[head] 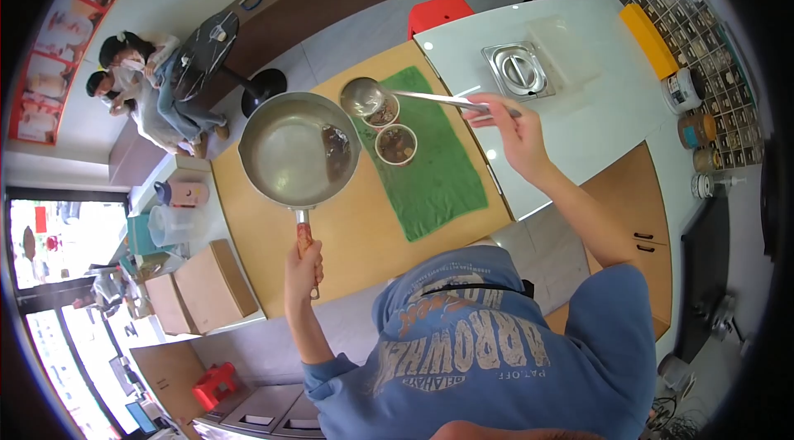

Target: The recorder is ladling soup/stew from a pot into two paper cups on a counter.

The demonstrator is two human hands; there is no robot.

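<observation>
My left hand (304,269) grips the brown handle of a metal saucepan (279,148), tilted so that dark liquid (337,148) gathers at its right side. In my right hand (512,133) is the long handle of a metal ladle (363,97). Its bowl hangs over the rim of a paper cup (383,114) and partly hides it. Closer to me, a second paper cup (396,145) holds dark liquid with bits in it. Both cups stand at the left edge of a green cloth (434,192) on the wooden table (347,254).
A white counter (595,111) adjoins the table on the right, with a lidded steel container (516,71) set into it. Cardboard boxes (214,288) stand at the left. A red stool (437,15) is behind the counter. Two people (152,86) sit by a round black table (208,55).
</observation>
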